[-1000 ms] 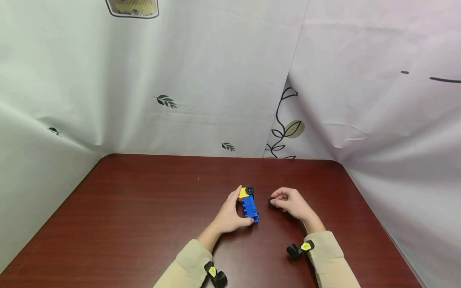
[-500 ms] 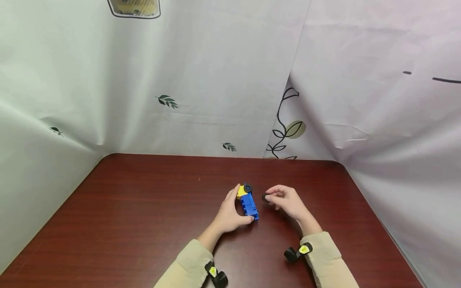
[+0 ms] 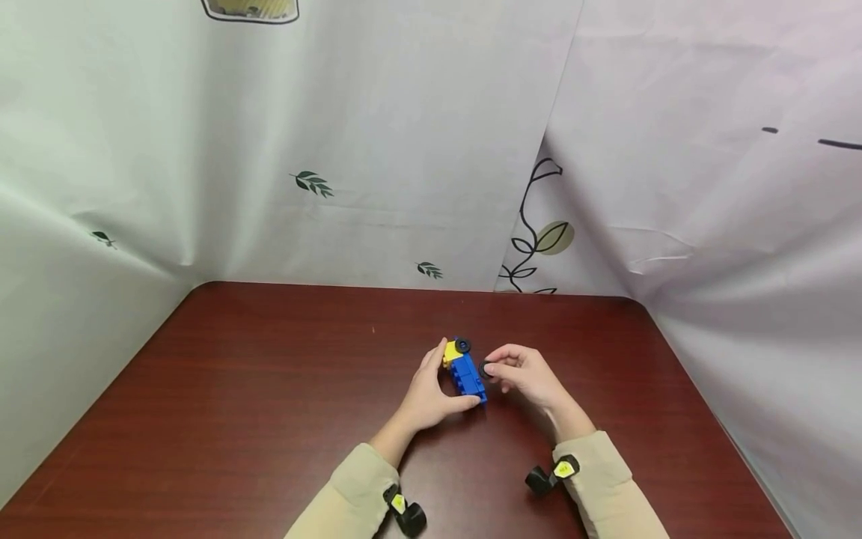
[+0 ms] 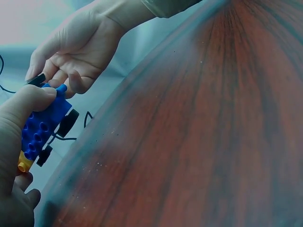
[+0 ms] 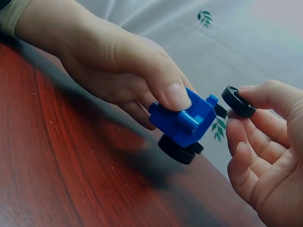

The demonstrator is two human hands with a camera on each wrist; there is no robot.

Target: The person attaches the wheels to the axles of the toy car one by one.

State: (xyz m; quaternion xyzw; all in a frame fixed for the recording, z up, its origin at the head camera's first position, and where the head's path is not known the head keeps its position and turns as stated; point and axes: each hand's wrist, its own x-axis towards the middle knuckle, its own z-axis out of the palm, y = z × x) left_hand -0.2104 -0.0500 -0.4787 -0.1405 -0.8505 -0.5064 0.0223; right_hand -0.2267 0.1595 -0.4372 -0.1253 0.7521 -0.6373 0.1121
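My left hand grips a toy car built of blue and yellow bricks, thumb at its blue end and fingers along the yellow end. The car is tilted on its side, held above the table. One black wheel is fitted at the yellow end; in the left wrist view, fitted wheels line the car's lower side. Between thumb and fingertips my right hand pinches a loose black wheel. In the right wrist view a narrow gap separates this wheel from the car's blue end.
Both hands are over a dark red-brown wooden table. A pale cloth printed with leaves hangs behind its far edge and along the sides. Each sleeve cuff carries a black wrist camera.
My right hand has moved left with the pinched wheel, closing most of the distance to the car. The left hand keeps its hold and has raised the car slightly in the head view.
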